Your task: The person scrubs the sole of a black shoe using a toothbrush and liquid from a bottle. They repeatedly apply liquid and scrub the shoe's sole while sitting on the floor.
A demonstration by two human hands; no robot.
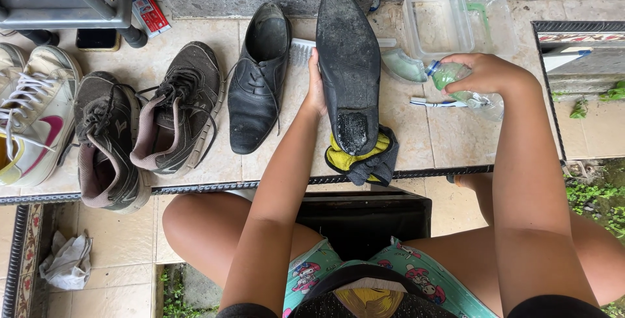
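Your left hand (316, 90) props the black shoe (348, 64) sole-up on the tiled ledge (449, 139), heel end resting on a yellow and grey cloth (364, 158). That hand only presses the shoe's side, so the shoe could tip over and fall. Your right hand (485, 74) is clenched around a small clear bottle (456, 83) with green liquid, tilted low. It could spill on the toothbrush (433, 103) below. The sole looks dusty and grey, with dirt stuck on the heel. Farther off, a clear tub (436, 22) sits by the wall.
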